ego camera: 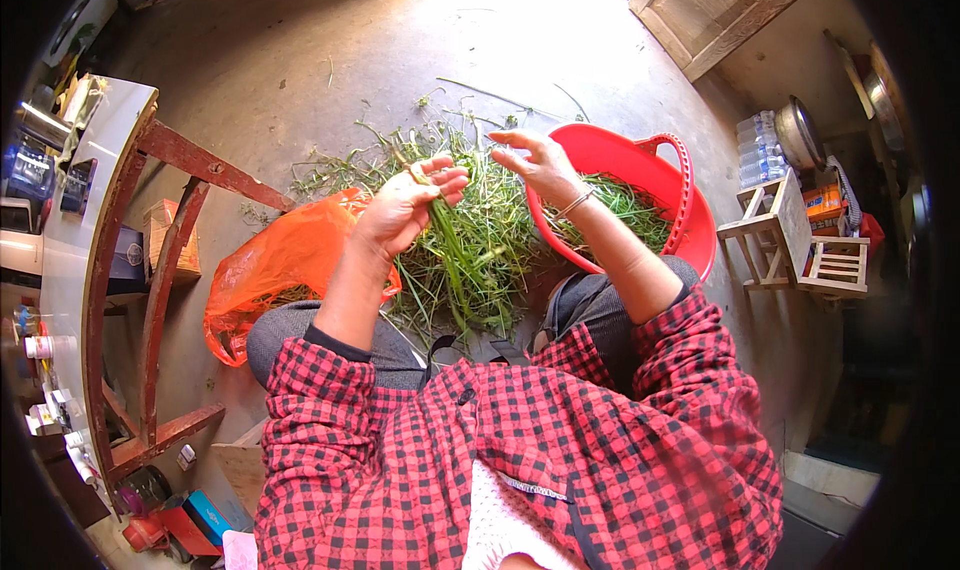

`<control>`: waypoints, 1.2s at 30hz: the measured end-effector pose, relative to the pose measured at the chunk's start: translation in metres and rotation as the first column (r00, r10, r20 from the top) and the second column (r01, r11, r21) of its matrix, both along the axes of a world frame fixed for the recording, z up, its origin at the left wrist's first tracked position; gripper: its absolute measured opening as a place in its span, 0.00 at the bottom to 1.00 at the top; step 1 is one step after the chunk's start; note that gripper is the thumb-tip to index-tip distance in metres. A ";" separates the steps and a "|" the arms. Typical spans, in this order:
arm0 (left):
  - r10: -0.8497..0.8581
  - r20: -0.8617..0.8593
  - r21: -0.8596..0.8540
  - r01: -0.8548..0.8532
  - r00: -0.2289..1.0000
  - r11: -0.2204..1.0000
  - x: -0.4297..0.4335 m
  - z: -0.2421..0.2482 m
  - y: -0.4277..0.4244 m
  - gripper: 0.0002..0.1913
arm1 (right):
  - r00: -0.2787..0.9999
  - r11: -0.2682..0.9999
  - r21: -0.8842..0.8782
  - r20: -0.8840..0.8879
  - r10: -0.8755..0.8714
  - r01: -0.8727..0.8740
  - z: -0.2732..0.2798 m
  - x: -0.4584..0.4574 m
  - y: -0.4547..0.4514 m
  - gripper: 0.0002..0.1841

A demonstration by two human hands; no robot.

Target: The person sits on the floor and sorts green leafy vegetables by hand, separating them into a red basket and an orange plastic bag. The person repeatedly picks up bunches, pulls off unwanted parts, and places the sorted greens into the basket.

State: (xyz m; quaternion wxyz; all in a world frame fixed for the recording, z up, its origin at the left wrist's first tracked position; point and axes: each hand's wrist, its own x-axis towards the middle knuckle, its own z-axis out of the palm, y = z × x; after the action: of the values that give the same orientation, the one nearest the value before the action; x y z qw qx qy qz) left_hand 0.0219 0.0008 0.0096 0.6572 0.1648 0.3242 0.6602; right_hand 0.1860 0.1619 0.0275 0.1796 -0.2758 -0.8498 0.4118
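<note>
My left hand [411, 198] is palm up with a small bunch of long green stems [450, 247] lying between thumb and fingers; the stems hang down over the heap. My right hand [544, 166], a bracelet at its wrist, is raised beside the heap with its fingers apart and nothing in them. Below both hands a loose heap of green grassy plants [491, 217] lies on the concrete floor. A red plastic tub [701, 221] with a handle stands to the right, with cut greens [626, 210] in it. At the left lies an orange plastic bag [281, 251], with some plant matter inside.
A table [112, 134] with red-painted wooden legs stands at the left, a cardboard box [171, 232] beneath it. Small wooden stools [772, 232], bottles [759, 150] and a pot [799, 134] are at the right. Loose stalks [495, 98] lie on the floor beyond the heap.
</note>
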 end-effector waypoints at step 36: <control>0.236 -0.378 -0.160 -0.315 0.895 0.936 -0.002 0.003 -0.004 0.16 | 0.933 0.894 -0.445 -0.300 -0.199 0.048 -0.031 -0.009 0.021 0.08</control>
State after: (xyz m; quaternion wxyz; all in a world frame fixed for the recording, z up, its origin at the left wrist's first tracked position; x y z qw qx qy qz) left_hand 0.0196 -0.0034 0.0129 0.5015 0.1599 0.5271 0.6671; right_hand 0.1769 0.1828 -0.0032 0.2833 -0.2880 -0.6748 0.6176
